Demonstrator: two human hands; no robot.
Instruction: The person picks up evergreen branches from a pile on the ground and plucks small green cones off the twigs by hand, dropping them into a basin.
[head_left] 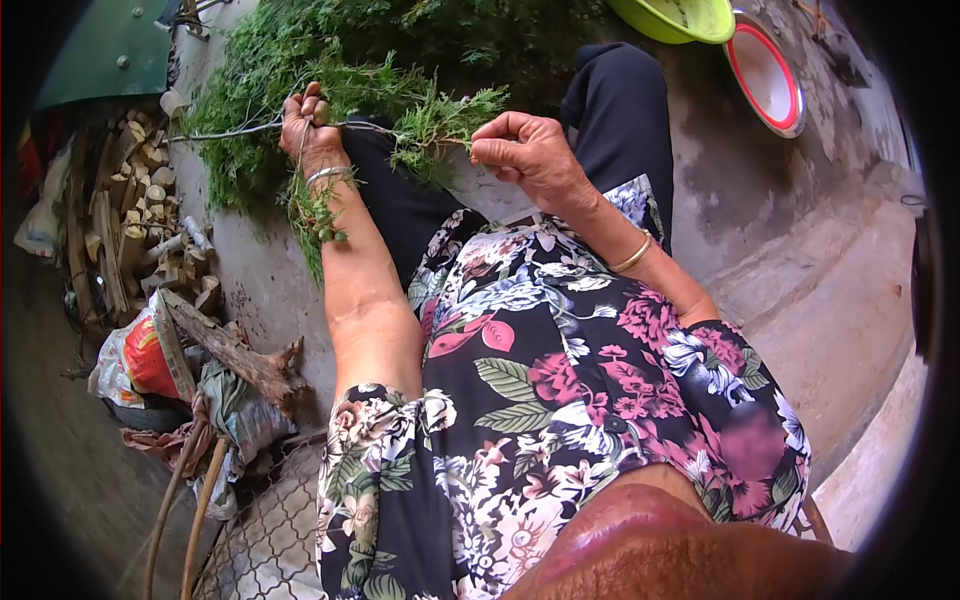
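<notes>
My left hand [312,137] is closed around the thin grey stem of a leafy evergreen branch [238,132]. The branch runs across in front of me, with one feathery green spray [425,140] reaching toward my other hand. At that spray's tip, my right hand [532,160] has thumb and forefinger pinched together on the greenery. Another sprig [312,215] with small round cones hangs down along my left wrist. Just beyond my left hand lies a big heap of similar evergreen branches [240,75]; some foliage overlaps the held branch, so its far parts are hard to separate.
A lime-green basin [683,18] and a red-rimmed white basin [768,80] stand at the upper right. Chopped firewood [130,215] is piled at the left. Below it are a plastic bag [150,355], a rough log [235,350] and sticks [205,510].
</notes>
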